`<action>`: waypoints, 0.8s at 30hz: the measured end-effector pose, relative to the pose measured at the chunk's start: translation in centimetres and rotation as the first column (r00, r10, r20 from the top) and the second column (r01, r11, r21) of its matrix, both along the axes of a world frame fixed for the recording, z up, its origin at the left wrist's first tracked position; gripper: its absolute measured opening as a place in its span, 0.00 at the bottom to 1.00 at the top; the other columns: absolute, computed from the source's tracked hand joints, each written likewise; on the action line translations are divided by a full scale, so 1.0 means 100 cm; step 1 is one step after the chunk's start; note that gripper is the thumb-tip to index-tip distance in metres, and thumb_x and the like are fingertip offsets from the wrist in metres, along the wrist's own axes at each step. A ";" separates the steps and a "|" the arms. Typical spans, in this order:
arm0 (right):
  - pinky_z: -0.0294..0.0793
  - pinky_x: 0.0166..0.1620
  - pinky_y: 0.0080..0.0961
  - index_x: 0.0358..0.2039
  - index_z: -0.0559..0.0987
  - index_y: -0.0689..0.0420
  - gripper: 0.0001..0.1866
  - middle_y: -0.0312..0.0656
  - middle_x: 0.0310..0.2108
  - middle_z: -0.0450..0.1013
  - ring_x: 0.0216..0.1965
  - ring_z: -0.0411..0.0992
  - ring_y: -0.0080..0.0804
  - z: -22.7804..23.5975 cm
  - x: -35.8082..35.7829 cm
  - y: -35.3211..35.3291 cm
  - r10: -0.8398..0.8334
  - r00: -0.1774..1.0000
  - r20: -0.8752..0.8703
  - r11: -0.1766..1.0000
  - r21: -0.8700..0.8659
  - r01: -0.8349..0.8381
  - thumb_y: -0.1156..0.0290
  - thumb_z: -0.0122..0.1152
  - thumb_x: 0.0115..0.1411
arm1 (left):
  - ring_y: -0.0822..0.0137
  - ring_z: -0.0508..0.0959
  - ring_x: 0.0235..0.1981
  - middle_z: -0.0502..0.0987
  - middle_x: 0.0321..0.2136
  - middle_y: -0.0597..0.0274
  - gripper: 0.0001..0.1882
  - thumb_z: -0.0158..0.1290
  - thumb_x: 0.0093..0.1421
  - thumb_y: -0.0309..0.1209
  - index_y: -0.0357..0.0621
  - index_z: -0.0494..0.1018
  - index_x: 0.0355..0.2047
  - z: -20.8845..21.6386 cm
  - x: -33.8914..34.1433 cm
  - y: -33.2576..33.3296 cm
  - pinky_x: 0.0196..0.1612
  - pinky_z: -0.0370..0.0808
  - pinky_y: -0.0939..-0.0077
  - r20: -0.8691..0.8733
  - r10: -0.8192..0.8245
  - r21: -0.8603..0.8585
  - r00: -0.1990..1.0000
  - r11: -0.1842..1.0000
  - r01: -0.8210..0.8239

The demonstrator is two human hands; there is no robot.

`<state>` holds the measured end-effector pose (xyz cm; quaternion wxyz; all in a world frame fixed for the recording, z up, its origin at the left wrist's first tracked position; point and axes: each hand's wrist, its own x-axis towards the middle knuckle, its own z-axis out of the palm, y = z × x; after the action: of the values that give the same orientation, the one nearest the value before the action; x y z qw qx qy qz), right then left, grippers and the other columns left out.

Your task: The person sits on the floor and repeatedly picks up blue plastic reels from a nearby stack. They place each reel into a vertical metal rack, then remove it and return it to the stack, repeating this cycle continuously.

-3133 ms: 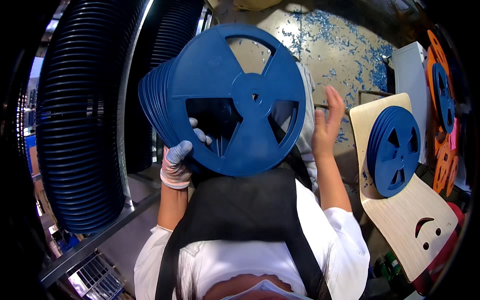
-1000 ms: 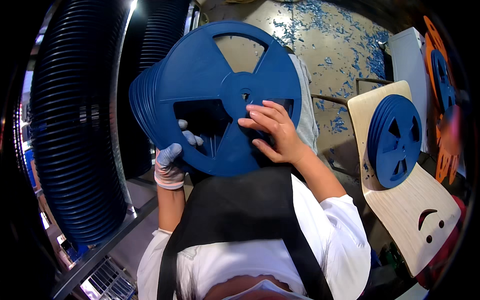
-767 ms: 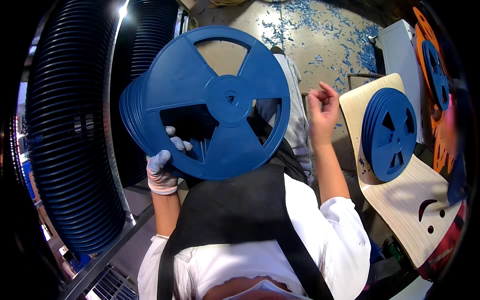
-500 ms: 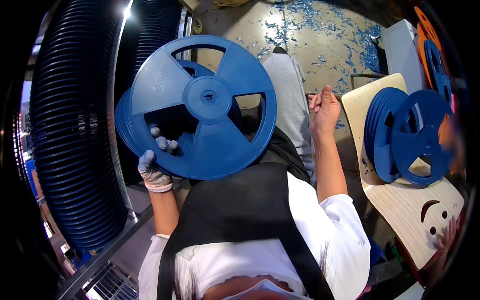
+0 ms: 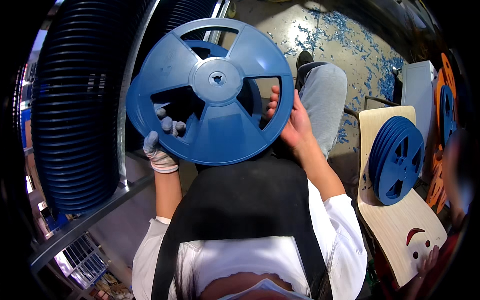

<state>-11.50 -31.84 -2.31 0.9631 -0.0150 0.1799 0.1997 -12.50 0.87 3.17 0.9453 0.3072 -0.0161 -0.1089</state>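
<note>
A large blue plastic reel with three wide openings and a small centre hole faces up in front of my chest. My left hand, in a pale glove, is closed on its lower left rim, with fingers showing through an opening. Bare, my right hand wraps the right rim, fingertips visible through the window there. At least one more blue reel shows behind it. What supports those behind is hidden.
Long rows of dark blue reels fill a metal-edged rack on my left. To the right, a wooden chair carries several stacked blue reels. Another person's hand rests at its edge. Blue scraps litter the floor near a grey cabinet.
My right hand, held apart from the reel before, has come onto its right rim. On the chair, the separate reel now lies against the stack. The whole view has shifted somewhat.
</note>
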 end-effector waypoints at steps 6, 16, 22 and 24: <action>0.69 0.28 0.20 0.42 0.70 0.59 0.18 0.35 0.26 0.67 0.25 0.64 0.24 0.015 0.012 -0.028 -0.139 0.990 0.025 0.987 -0.081 0.141 0.57 0.41 0.68 | 0.62 0.76 0.33 0.75 0.38 0.51 0.31 0.58 0.54 0.34 0.32 0.61 0.54 0.019 0.000 -0.027 0.48 0.71 0.64 -0.111 0.122 0.144 0.986 0.984 -0.105; 0.66 0.32 0.23 0.45 0.68 0.59 0.22 0.38 0.31 0.68 0.29 0.66 0.26 0.080 0.027 -0.088 -0.327 0.687 0.649 0.669 -0.355 0.653 0.51 0.46 0.65 | 0.66 0.75 0.24 0.76 0.35 0.53 0.26 0.51 0.58 0.34 0.32 0.61 0.53 0.028 -0.015 -0.023 0.46 0.69 0.65 -0.087 0.076 0.163 0.993 0.985 -0.061; 0.69 0.34 0.32 0.39 0.72 0.58 0.18 0.45 0.30 0.68 0.32 0.69 0.44 0.053 0.075 -0.046 0.468 0.627 0.623 -0.437 -0.453 0.777 0.66 0.67 0.49 | 0.66 0.72 0.23 0.75 0.29 0.54 0.27 0.55 0.56 0.35 0.31 0.63 0.51 0.037 -0.028 -0.026 0.45 0.71 0.63 -0.127 0.176 0.233 0.976 0.962 -0.143; 0.68 0.32 0.33 0.36 0.72 0.57 0.18 0.41 0.28 0.68 0.31 0.68 0.41 0.043 0.078 -0.046 0.548 0.619 0.562 -0.537 -0.331 0.776 0.66 0.67 0.47 | 0.65 0.74 0.24 0.76 0.29 0.54 0.26 0.53 0.57 0.33 0.31 0.62 0.52 0.038 -0.031 -0.026 0.46 0.70 0.63 -0.113 0.156 0.198 0.981 0.971 -0.131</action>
<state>-3.68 -36.40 1.97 0.3711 -0.8679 -0.1488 -0.2948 -15.65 -1.76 6.94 0.9162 0.3886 0.0773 -0.0606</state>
